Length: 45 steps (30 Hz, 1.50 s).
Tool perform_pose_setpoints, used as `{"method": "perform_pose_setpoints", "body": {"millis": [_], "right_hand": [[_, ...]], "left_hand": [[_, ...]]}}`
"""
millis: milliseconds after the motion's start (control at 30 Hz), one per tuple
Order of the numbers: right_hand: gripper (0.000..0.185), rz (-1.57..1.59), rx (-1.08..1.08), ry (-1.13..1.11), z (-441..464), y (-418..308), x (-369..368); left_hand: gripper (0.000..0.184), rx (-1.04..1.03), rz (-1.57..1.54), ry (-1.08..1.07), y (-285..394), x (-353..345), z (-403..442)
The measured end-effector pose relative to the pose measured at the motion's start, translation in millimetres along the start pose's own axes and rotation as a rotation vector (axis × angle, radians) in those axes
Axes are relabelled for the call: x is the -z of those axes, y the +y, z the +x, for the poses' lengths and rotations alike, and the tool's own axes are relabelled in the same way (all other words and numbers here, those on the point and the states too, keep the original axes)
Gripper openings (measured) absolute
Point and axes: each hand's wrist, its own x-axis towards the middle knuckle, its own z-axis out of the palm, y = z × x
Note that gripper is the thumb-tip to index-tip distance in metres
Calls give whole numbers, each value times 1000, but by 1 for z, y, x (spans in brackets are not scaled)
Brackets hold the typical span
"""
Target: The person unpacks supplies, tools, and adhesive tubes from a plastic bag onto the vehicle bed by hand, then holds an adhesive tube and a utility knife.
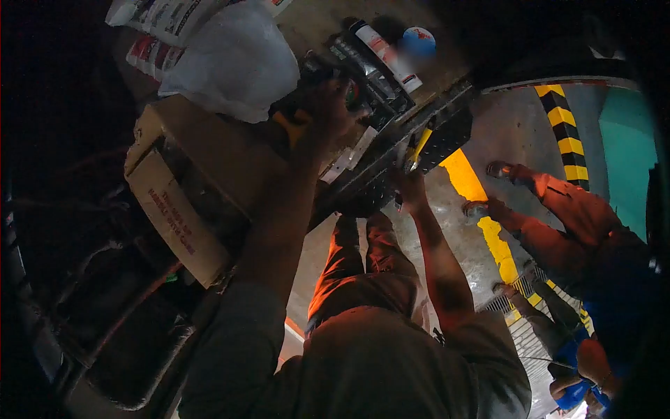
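My left hand (331,108) reaches over the cluttered bench top, among dark items and beside a black tray (380,87). Shadow hides its fingers, and whether it holds anything cannot be made out. Lower and to the right, my right hand (410,187) is at the bench's front edge, its fingers closed around a tool with a yellow handle (421,145) that points up and away. A yellow-orange object (292,127) lies just left of my left forearm. Small pale blocks (361,146) rest near the bench edge between my hands.
A white plastic bag (237,66) and an open cardboard box (174,213) stand at the left. A white and red tube (387,56) and a round container (419,42) are at the back. Two people (558,216) (572,349) are at the right, beside yellow floor markings (464,178).
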Motion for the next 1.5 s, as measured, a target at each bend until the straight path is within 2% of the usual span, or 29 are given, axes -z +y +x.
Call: {"method": "perform_pose_setpoints", "body": {"millis": [67,200,267,300,333,400,433,500,600,700,767,833,900,1000,1100,1200,1267,1333,1400,1433,1500], "right_hand": [[16,103,-49,-53,-6,-15,-2],[20,113,-124,-50,3,4,1],[18,164,-74,-57,0,5,0],[17,190,-47,-59,-2,2,-1],[18,80,13,-68,1,11,3],[20,-49,118,-93,9,28,9],[22,-69,161,-107,12,32,10],[27,66,213,-145,14,12,-1],[41,-426,154,62,26,-68,-21],[49,-633,502,294,70,-56,-35],[57,-681,396,353,84,-57,-43],[62,-710,296,384,87,-56,-49],[66,-726,213,386,88,-57,-55],[56,-888,269,182,92,-61,-51],[58,-777,482,301,92,-80,-54],[52,-585,596,293,90,-120,-45],[49,-589,473,328,98,-116,-29],[48,-691,328,425,114,-96,-14],[46,-723,380,521,100,-97,-13],[46,-738,405,567,91,-98,-13],[45,-618,351,444,75,-95,-9]], "left_hand": [[81,143,-70,127,-42,-27,-1],[92,303,-162,238,-24,0,1],[97,326,-289,234,-30,-2,3],[100,334,-237,200,-32,-4,3],[102,342,-185,166,-33,-7,3],[107,346,154,36,-6,10,10],[110,305,198,24,5,18,13],[117,220,282,3,18,24,17],[107,288,352,-84,20,6,18],[106,301,225,-93,-7,-17,17],[106,283,98,-48,-29,-21,19],[106,373,-41,35,-41,-23,17],[105,571,-193,163,-23,-5,13],[103,514,-256,120,-1,29,7],[89,580,49,180,-12,21,9],[74,451,-311,169,-9,31,18],[69,272,-259,212,6,35,22],[76,195,-114,184,4,24,21],[95,221,124,85,-11,5,21],[97,209,142,88,-14,1,22],[102,192,178,79,-7,6,20]]}}
